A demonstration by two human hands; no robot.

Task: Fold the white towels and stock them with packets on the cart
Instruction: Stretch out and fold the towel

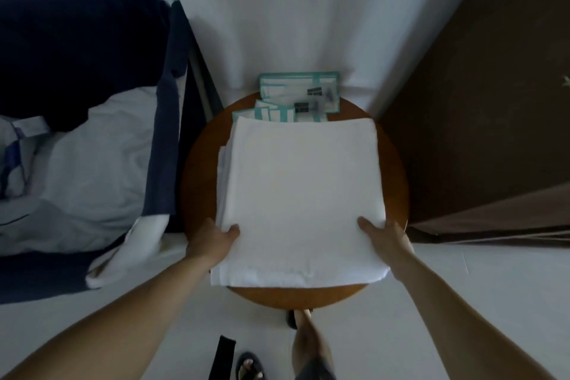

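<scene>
Folding seems done — left grip and right grip pinch the towel at 7 and 5 o'clock, packets at 12; next, lift it level for stocking

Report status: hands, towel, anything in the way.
Left hand, right hand both grip folded towel at near sides. Towel rests on round table. Packets behind it, partly covered.

The plain white folded cloth towel is showing no pattern. The round reddish-brown wooden worktop is showing an even tone. The flat clear plastic packets are showing teal borders and dark labels. The navy blue fabric panel is contrasting with the pale bluish-white bedding.
</scene>
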